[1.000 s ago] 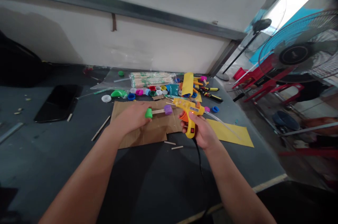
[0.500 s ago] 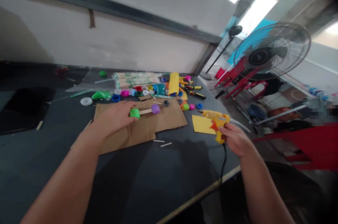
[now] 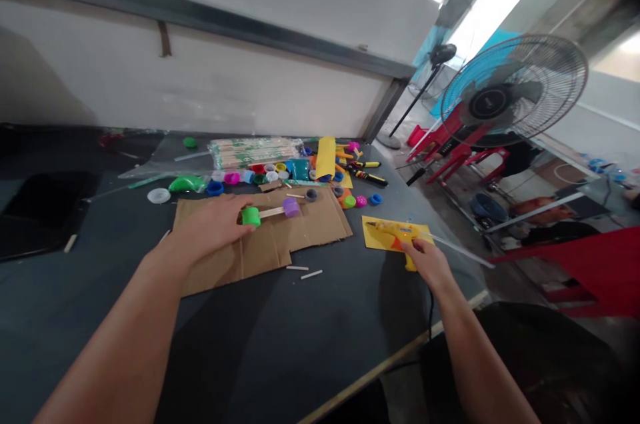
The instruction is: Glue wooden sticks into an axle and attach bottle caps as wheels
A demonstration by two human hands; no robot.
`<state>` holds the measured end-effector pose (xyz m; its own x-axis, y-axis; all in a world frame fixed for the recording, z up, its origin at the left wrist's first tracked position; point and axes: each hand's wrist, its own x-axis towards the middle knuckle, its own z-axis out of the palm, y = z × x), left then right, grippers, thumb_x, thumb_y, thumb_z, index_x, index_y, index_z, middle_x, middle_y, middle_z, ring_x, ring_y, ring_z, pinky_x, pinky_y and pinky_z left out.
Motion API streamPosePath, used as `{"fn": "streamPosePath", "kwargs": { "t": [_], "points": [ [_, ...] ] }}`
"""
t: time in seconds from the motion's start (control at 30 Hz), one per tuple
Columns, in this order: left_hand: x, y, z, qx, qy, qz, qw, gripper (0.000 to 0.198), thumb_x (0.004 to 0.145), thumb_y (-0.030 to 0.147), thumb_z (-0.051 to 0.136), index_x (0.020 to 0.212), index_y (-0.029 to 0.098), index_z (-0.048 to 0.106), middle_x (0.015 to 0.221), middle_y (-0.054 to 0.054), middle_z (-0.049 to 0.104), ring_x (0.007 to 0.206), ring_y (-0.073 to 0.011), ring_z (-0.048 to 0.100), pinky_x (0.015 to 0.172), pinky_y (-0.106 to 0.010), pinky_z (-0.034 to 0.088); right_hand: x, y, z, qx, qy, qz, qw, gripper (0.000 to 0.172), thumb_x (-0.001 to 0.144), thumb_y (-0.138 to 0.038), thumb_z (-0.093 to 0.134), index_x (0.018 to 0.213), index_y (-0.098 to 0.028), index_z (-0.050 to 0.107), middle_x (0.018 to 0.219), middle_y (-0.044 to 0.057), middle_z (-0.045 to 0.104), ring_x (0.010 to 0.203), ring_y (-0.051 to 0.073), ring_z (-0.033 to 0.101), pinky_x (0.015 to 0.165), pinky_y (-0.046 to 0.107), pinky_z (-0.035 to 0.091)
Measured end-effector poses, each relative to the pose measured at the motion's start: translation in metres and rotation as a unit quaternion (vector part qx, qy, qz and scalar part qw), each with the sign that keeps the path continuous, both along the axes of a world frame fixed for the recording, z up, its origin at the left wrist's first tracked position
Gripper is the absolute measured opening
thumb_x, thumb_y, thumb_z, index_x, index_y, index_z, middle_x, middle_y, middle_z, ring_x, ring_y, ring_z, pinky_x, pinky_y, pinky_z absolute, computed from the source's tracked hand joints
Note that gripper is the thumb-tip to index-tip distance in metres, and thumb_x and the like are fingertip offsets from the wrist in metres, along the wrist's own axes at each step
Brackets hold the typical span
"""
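Observation:
Over the cardboard sheet (image 3: 265, 247), my left hand (image 3: 215, 224) grips a green bottle cap (image 3: 251, 216) between thumb and fingers. From that cap a flat wooden stick (image 3: 271, 213) runs right to a purple cap (image 3: 291, 207), and the three look joined. At the right, my right hand (image 3: 425, 257) is closed on the handle of a yellow glue gun (image 3: 400, 232) with an orange trigger. The gun is over a yellow sheet (image 3: 373, 237), nozzle pointing left; whether it touches the sheet I cannot tell. A clear glue stick (image 3: 465, 251) sticks out of its back end.
Behind the cardboard lie a pack of wooden sticks (image 3: 255, 152), several coloured caps, a green pouch (image 3: 187, 184) and pliers (image 3: 367, 175). Short stick pieces (image 3: 311, 275) lie in front. A standing fan (image 3: 490, 103) and red chairs are beyond the table's right edge.
My right hand has lowered the glue gun toward the yellow sheet and slightly left. My left hand keeps its hold on the green cap; the whole view has shifted slightly.

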<state>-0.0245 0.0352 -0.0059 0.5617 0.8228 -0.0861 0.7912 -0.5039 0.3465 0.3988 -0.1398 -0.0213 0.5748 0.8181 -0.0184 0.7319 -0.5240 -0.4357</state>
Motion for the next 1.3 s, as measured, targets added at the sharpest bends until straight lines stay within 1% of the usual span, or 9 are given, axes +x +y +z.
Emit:
{"fn": "streamPosePath", "kwargs": {
  "t": [0.27,0.43,0.53,0.6,0.67,0.73,0.83,1.03,1.3],
  "points": [
    [-0.001,-0.006,0.007,0.005,-0.004,-0.001,1.0,0.048,0.081,0.032,0.057,0.124,0.013,0.051,0.115,-0.012,0.062,0.1,-0.0248,0.055,0.086,-0.036,0.042,-0.015,0.004,-0.009,-0.075,-0.19,0.065,0.977,0.024,0.088,-0.037,0.046,0.075,-0.019,0.055,0.079,0.011,0.066,0.077,0.024,0.061,0.066,0.031,0.037],
    [-0.002,-0.006,0.008,0.001,-0.008,0.008,1.0,0.044,0.078,0.036,0.058,0.117,0.017,0.056,0.113,-0.011,0.064,0.098,-0.0264,0.058,0.082,-0.036,0.043,-0.031,0.016,0.019,-0.146,-0.252,0.091,0.952,0.038,0.091,-0.044,0.046,0.086,-0.012,0.064,0.084,0.019,0.066,0.085,0.03,0.062,0.074,0.037,0.04],
    [-0.002,-0.005,0.007,-0.003,-0.013,-0.002,1.0,0.041,0.076,0.036,0.058,0.114,0.02,0.057,0.109,-0.011,0.065,0.097,-0.0266,0.059,0.079,-0.036,0.043,-0.055,0.033,0.051,-0.05,-0.263,0.095,0.959,0.043,0.088,-0.049,0.051,0.102,-0.011,0.063,0.094,0.019,0.065,0.092,0.032,0.059,0.078,0.039,0.041],
    [-0.002,-0.005,0.008,-0.005,-0.013,-0.007,1.0,0.041,0.076,0.036,0.056,0.114,0.02,0.056,0.107,-0.011,0.065,0.094,-0.0263,0.059,0.077,-0.036,0.044,-0.08,0.051,0.066,0.041,-0.206,0.162,0.964,0.037,0.086,-0.046,0.057,0.106,-0.016,0.062,0.096,0.013,0.065,0.092,0.029,0.058,0.08,0.038,0.042],
    [-0.001,-0.006,0.008,0.0,-0.009,-0.007,1.0,0.04,0.076,0.036,0.056,0.112,0.019,0.057,0.106,-0.011,0.065,0.093,-0.0266,0.06,0.077,-0.036,0.044,-0.109,0.074,0.07,0.086,-0.134,0.278,0.947,0.031,0.084,-0.04,0.061,0.107,-0.019,0.062,0.096,0.01,0.064,0.092,0.026,0.058,0.082,0.037,0.043],
    [0.0,-0.007,0.009,0.008,-0.006,-0.004,1.0,0.036,0.075,0.036,0.057,0.107,0.019,0.058,0.105,-0.011,0.066,0.094,-0.0271,0.06,0.077,-0.036,0.043,-0.136,0.097,0.063,0.094,-0.099,0.373,0.918,0.032,0.081,-0.033,0.066,0.109,-0.018,0.062,0.105,0.012,0.062,0.101,0.027,0.056,0.088,0.039,0.042],
    [0.0,-0.009,0.009,0.014,-0.01,0.001,1.0,0.033,0.075,0.036,0.057,0.103,0.019,0.058,0.105,-0.012,0.066,0.094,-0.0279,0.06,0.076,-0.037,0.044,-0.166,0.125,0.039,0.084,-0.084,0.433,0.893,0.046,0.076,-0.028,0.071,0.119,-0.015,0.058,0.116,0.016,0.058,0.113,0.03,0.051,0.096,0.043,0.039],
    [0.001,-0.008,0.007,0.032,-0.002,0.009,0.999,0.019,0.076,0.033,0.055,0.089,0.019,0.056,0.093,-0.009,0.066,0.086,-0.0261,0.061,0.068,-0.035,0.044,-0.181,0.146,0.005,0.101,-0.028,0.449,0.887,0.042,0.076,-0.018,0.069,0.117,-0.015,0.06,0.118,0.014,0.061,0.113,0.028,0.052,0.096,0.042,0.039],
    [0.002,-0.008,0.007,0.056,-0.013,-0.012,0.998,0.018,0.078,0.029,0.055,0.09,0.019,0.065,0.092,-0.007,0.07,0.088,-0.0232,0.062,0.077,-0.034,0.047,-0.18,0.144,-0.007,0.125,0.039,0.413,0.901,0.04,0.076,-0.018,0.07,0.116,-0.018,0.063,0.11,0.012,0.067,0.107,0.028,0.056,0.094,0.042,0.043]
  ]
}}
